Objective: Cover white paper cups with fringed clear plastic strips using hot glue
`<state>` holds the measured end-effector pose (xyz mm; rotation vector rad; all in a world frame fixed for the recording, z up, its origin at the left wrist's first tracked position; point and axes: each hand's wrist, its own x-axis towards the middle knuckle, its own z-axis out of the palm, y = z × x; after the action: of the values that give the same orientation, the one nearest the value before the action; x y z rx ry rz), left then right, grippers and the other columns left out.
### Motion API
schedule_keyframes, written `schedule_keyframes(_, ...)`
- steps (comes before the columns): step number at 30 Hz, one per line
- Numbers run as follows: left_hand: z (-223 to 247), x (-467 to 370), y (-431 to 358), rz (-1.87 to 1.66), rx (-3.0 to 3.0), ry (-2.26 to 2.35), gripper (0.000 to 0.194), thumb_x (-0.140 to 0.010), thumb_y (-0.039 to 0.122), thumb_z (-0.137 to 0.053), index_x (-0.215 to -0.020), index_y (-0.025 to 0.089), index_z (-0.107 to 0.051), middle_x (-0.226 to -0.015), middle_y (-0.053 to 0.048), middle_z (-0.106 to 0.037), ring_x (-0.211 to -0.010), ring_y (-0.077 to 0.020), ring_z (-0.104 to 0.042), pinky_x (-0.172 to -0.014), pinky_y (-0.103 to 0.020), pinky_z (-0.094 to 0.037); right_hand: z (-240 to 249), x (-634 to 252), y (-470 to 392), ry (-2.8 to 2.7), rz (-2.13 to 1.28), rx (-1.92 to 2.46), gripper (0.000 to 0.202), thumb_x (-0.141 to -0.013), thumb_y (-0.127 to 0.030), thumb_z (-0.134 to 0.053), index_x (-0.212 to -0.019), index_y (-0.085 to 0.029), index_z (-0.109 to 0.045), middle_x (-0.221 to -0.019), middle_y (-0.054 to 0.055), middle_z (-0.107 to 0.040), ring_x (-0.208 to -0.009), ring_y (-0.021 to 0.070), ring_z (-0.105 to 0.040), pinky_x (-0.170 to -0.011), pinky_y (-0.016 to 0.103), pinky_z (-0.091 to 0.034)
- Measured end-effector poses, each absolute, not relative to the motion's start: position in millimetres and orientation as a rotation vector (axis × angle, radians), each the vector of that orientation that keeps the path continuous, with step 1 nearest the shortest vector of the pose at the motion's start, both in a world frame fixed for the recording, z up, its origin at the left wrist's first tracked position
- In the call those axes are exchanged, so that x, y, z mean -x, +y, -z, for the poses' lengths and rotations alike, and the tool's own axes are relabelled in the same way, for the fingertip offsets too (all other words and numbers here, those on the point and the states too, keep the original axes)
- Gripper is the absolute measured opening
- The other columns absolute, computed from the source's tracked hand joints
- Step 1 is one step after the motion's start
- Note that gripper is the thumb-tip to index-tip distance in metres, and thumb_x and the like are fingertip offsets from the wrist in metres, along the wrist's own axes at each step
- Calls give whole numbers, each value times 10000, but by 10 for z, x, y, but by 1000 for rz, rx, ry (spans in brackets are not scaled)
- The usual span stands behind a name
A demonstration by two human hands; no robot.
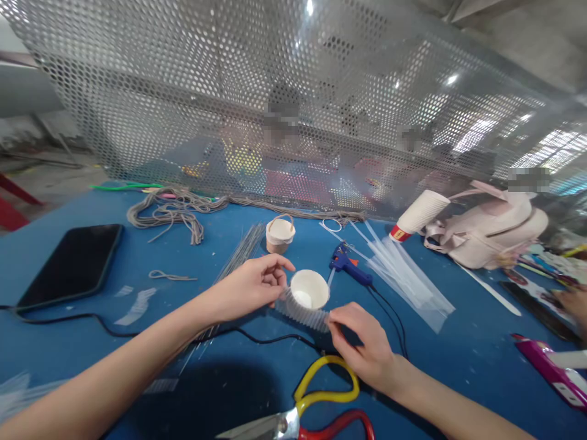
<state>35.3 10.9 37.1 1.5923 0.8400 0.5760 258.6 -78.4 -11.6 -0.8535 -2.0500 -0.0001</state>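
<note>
Translucent pleated strip point(305, 314), head view: left hand point(259, 282) pinches one end, right hand point(364, 343) the other, strip bowed along the near side of a white cup point(309, 291) on the blue worktop point(463, 348). Glue gun point(356, 272) right of cup; scissors point(288, 423) nearer; small basket point(277, 247) beyond.

Craft workshop. Evidence: blue worktable point(435, 366) bearing a glue gun point(351, 266) at centre and scissors point(300, 409) at bottom centre; perforated metal screen point(183, 116) across the top.
</note>
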Motion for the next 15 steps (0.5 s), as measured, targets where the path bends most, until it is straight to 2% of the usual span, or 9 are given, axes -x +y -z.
schedule_keyframes(4,-341,-363,127,-617,-1557,854,261,-692,187,-542,-951,197,-513,-689,67,-529,-579,-98,-493,-547,-245,-468,88,-2581,-778,-2123,4,800,272,-813,-10,-503,-1028,-164,-563,-819,83,-646,-702,158,-591,-604,303,-490)
schedule_keyframes(15,-316,-365,135,-627,-1570,868,255,-717,209,-553,-964,181,-501,-704,63,-526,-540,-76,-501,-523,-235,-470,114,-2571,-814,-2146,12,778,264,-791,-12,-529,-1021,-128,-589,-833,103,-648,-714,172,-595,-598,315,-491)
